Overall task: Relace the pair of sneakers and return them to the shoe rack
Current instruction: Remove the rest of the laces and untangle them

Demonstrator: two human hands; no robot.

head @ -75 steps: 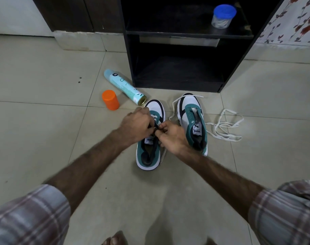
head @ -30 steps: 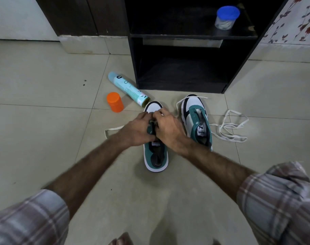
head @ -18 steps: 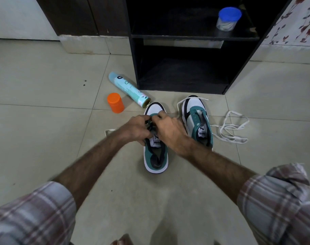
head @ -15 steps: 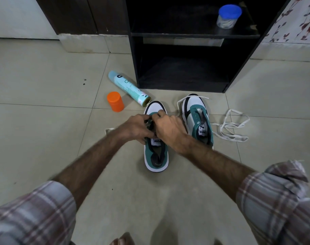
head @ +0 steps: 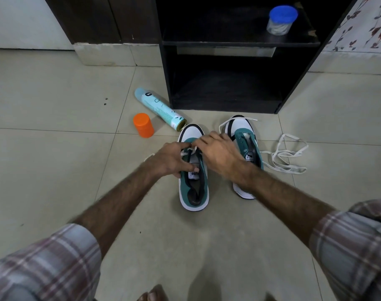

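Two green and white sneakers side by side on the pale floor tiles (head: 55,170), toes toward the black wooden shoe rack (head: 294,88).

Left green and white sneaker (head: 194,192): both hands over its front. Left hand (head: 170,160) curled along the shoe's left side, fingertips pinching the white lace (head: 188,151) near the top eyelets. Right hand (head: 217,152) bent over the tongue from the other side, fingers (head: 203,141) tucked in where the lace is; cannot tell just what it grips. Compared with half a second ago: hands a little apart now, with a loop of white lace and the tongue label showing between them. Hidden under the knuckles before. Same spot on the floor for the shoe.

Right green and white sneaker (head: 248,148): just beside the first, not moved, a white lace looped round its toe. Loose white shoelace (head: 287,157) in a tangle on the tiles to its right, same as before.

Light blue spray can (head: 159,108) lying flat near the rack's left corner, its open end close to the left sneaker's toe. Orange plastic cap (head: 143,125) standing just beside it. Clear jar with a blue lid (head: 280,20) on the rack's upper shelf. None of these moved.

Checked shirt sleeves (head: 354,246) low in view on both sides.
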